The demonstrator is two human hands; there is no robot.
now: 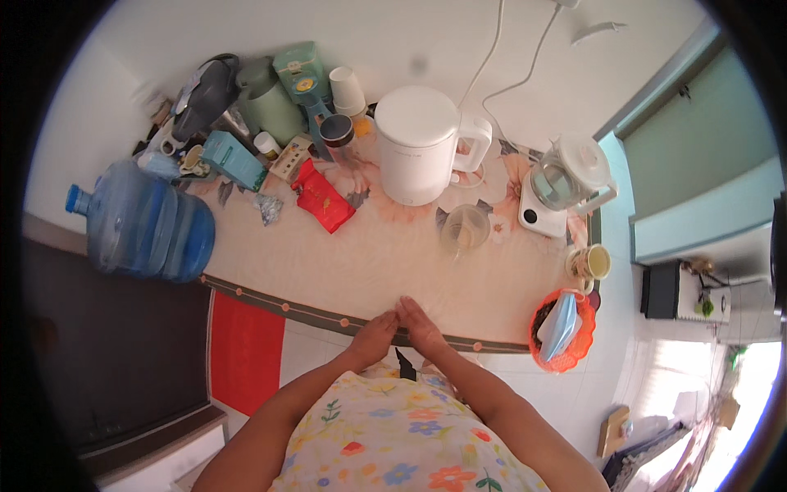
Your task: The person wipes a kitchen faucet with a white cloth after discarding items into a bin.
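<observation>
My left hand (376,337) and my right hand (420,322) meet at the front edge of a table (369,264) with a flowered cover. Their fingertips touch, and I see nothing held in either. Beyond them on the table stand a white electric kettle (413,154) with a lid and a clear plastic bowl (465,229). A red foil packet (324,197) lies to the left of the kettle. On the right, a glass pot (569,175) rests on a white heating base (541,212).
A large blue water jug (150,224) lies at the left edge. Cartons, a green thermos jug (270,104) and paper cups (347,89) crowd the back left. An orange basket (562,363) with a blue face mask (561,326) and a mug (590,262) stand at the right edge.
</observation>
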